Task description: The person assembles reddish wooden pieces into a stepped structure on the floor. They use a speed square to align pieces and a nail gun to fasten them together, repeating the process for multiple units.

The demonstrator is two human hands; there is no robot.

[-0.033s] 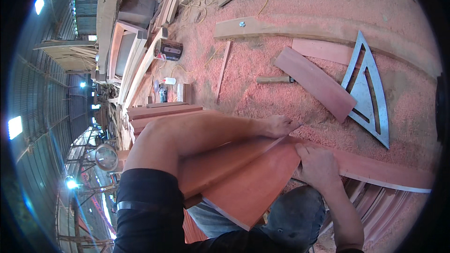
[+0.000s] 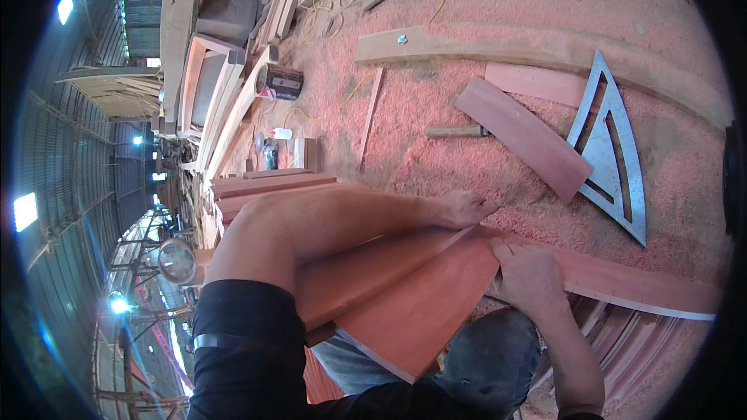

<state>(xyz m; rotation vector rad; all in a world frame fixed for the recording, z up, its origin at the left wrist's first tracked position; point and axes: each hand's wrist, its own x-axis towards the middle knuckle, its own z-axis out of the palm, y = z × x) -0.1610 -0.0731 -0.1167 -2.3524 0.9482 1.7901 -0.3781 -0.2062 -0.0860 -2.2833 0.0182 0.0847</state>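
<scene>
A wide reddish wooden board lies slanted across my lap, beside a thicker reddish plank under my left forearm. My right hand grips the board's right corner, thumb on top, with the other fingers partly hidden. My left hand is closed at the far end of the boards, with its fingers bunched together. Whatever it may hold is too small to make out. From beneath my right hand, a long reddish plank runs off to the right.
Pink sawdust covers the floor. Beyond my hands lie a short reddish board, a metal triangle square, a wooden-handled tool and a long curved beam. A dark can and stacked timber stand at the left.
</scene>
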